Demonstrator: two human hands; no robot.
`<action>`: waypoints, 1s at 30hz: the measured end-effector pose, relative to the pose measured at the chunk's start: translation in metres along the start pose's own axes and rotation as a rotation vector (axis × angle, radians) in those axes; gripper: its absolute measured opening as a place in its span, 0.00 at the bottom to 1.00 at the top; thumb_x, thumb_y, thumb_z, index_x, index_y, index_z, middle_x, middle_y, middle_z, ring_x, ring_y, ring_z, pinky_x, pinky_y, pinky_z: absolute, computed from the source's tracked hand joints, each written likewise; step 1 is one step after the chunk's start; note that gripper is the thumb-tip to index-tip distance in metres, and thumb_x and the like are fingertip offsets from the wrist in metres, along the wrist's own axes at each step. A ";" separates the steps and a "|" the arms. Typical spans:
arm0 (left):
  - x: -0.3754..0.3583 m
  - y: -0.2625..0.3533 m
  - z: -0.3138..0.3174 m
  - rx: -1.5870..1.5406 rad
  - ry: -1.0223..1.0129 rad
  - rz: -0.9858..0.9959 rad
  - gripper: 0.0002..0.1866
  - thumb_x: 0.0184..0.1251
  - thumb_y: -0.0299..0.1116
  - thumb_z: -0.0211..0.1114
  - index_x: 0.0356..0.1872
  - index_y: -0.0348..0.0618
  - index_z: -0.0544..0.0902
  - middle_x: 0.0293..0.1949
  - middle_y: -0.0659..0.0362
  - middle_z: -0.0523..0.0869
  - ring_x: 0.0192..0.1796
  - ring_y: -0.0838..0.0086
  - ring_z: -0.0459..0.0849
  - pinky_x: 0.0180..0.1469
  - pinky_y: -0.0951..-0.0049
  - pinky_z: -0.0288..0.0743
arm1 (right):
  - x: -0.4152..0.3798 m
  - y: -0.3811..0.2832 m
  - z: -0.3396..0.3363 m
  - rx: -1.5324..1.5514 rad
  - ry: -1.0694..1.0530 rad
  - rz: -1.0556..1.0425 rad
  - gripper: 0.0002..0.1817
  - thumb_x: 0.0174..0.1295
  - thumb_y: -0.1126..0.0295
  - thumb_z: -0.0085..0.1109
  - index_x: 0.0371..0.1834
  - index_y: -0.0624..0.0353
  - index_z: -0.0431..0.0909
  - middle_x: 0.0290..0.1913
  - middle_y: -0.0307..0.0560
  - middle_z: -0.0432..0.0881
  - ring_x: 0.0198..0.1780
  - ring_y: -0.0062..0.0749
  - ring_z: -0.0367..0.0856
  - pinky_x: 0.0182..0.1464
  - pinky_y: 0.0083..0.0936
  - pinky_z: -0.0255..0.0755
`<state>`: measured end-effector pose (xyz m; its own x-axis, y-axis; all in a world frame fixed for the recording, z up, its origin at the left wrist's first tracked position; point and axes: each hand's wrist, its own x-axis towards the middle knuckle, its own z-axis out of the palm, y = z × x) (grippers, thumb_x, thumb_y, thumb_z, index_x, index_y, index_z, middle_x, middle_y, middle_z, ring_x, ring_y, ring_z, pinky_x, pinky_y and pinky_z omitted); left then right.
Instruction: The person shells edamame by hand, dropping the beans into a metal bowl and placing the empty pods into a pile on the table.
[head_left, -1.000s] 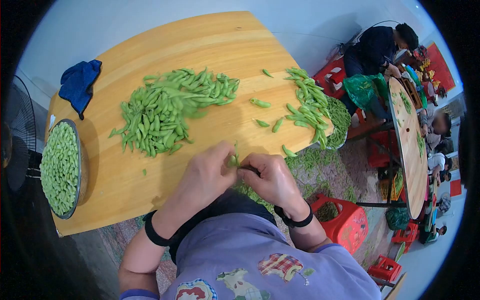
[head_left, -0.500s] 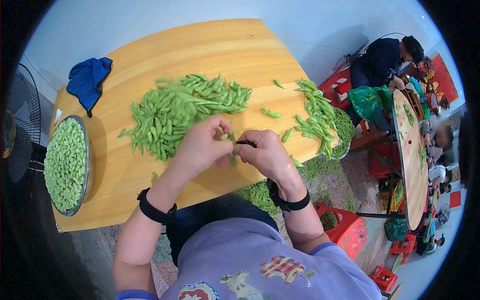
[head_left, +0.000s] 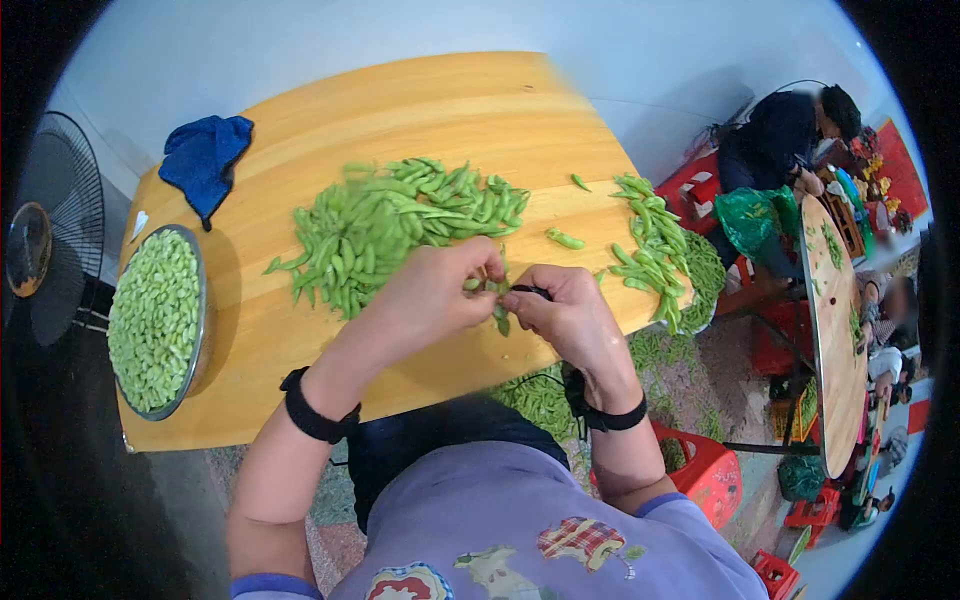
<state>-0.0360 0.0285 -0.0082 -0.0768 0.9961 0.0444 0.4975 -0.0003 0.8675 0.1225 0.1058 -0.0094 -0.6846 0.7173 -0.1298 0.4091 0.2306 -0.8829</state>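
Observation:
Over the near part of the wooden table (head_left: 470,90), my two hands meet. My left hand (head_left: 440,290) is closed, its fingertips pinching a green edamame pod (head_left: 501,318); a pale green bean shows beside them. Curled close against it, my right hand (head_left: 568,315) grips a small black tool (head_left: 532,291), mostly hidden by the fingers. Just beyond the hands lies a large heap of edamame pods (head_left: 400,210). At the left, a metal basin (head_left: 205,300) is filled with shelled beans (head_left: 150,320).
A blue cloth (head_left: 205,160) lies at the far left, near a fan (head_left: 60,220). Opened pods (head_left: 650,240) are piled at the right edge, above a filled container (head_left: 705,280). A red stool (head_left: 705,480) stands right of me. People sit around another table (head_left: 830,330).
The whole view has shifted slightly, so the table appears further right. My hands stay together, and the pod between them now shows more plainly.

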 end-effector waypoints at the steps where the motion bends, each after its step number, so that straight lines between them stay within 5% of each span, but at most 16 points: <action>1: 0.000 0.000 0.000 -0.032 -0.039 -0.029 0.07 0.53 0.24 0.57 0.35 0.37 0.74 0.24 0.59 0.79 0.22 0.82 0.76 0.23 0.80 0.70 | -0.001 0.000 0.000 -0.026 0.018 0.002 0.12 0.49 0.65 0.57 0.23 0.67 0.79 0.16 0.49 0.75 0.19 0.30 0.73 0.24 0.27 0.67; 6: -0.005 -0.006 0.007 -0.044 0.002 -0.074 0.07 0.50 0.24 0.58 0.31 0.38 0.71 0.22 0.60 0.76 0.20 0.82 0.75 0.21 0.81 0.67 | -0.005 -0.002 0.005 -0.069 -0.005 -0.006 0.12 0.48 0.65 0.57 0.24 0.66 0.79 0.16 0.51 0.75 0.19 0.31 0.74 0.24 0.28 0.67; 8: -0.005 -0.003 0.005 -0.348 0.054 -0.259 0.06 0.51 0.23 0.56 0.30 0.40 0.69 0.21 0.61 0.74 0.21 0.82 0.74 0.22 0.82 0.67 | -0.004 0.000 0.007 -0.093 0.060 -0.069 0.12 0.48 0.65 0.58 0.24 0.66 0.79 0.16 0.52 0.76 0.19 0.32 0.75 0.25 0.28 0.68; 11: -0.004 -0.016 -0.003 -0.623 0.205 -0.259 0.05 0.51 0.21 0.53 0.30 0.41 0.69 0.23 0.62 0.75 0.24 0.82 0.75 0.25 0.84 0.68 | -0.004 -0.003 0.005 -0.060 0.111 0.017 0.13 0.49 0.65 0.57 0.25 0.66 0.79 0.16 0.51 0.75 0.19 0.30 0.74 0.24 0.26 0.67; 16: -0.019 -0.009 0.010 -0.222 0.052 -0.137 0.10 0.56 0.32 0.65 0.36 0.39 0.76 0.27 0.65 0.76 0.25 0.85 0.73 0.25 0.85 0.66 | -0.001 -0.006 0.001 0.188 0.132 -0.017 0.12 0.51 0.66 0.58 0.26 0.67 0.78 0.16 0.46 0.75 0.19 0.23 0.72 0.23 0.22 0.66; 21: -0.023 0.005 0.017 -0.378 0.051 -0.253 0.11 0.57 0.34 0.63 0.32 0.34 0.77 0.28 0.58 0.79 0.29 0.82 0.76 0.30 0.79 0.69 | -0.005 -0.004 0.005 0.118 0.157 -0.127 0.10 0.52 0.68 0.59 0.28 0.67 0.78 0.18 0.41 0.76 0.20 0.19 0.70 0.23 0.20 0.65; 23: -0.024 0.008 0.019 -0.426 0.061 -0.229 0.11 0.59 0.34 0.62 0.31 0.35 0.77 0.27 0.59 0.79 0.27 0.81 0.75 0.29 0.80 0.68 | -0.008 -0.007 0.005 0.329 0.126 -0.188 0.10 0.53 0.70 0.59 0.30 0.68 0.77 0.20 0.40 0.77 0.21 0.20 0.71 0.23 0.19 0.65; 25: -0.025 0.011 0.021 -1.013 0.069 -0.309 0.08 0.63 0.33 0.58 0.32 0.37 0.76 0.25 0.62 0.77 0.24 0.80 0.75 0.28 0.81 0.68 | -0.011 -0.016 0.000 0.411 0.098 -0.147 0.09 0.53 0.71 0.58 0.30 0.68 0.77 0.21 0.39 0.76 0.20 0.19 0.69 0.22 0.18 0.63; 30: -0.022 0.022 0.021 -0.869 0.102 -0.231 0.08 0.66 0.32 0.54 0.34 0.37 0.75 0.26 0.62 0.77 0.24 0.81 0.73 0.26 0.83 0.66 | -0.007 -0.016 -0.005 0.651 0.083 0.014 0.06 0.53 0.73 0.58 0.28 0.67 0.76 0.20 0.36 0.73 0.17 0.13 0.63 0.18 0.14 0.55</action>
<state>-0.0049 0.0082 -0.0007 -0.1904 0.9670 -0.1696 -0.3644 0.0908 0.9268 0.1242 0.1008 0.0078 -0.6226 0.7715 -0.1312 -0.0489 -0.2057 -0.9774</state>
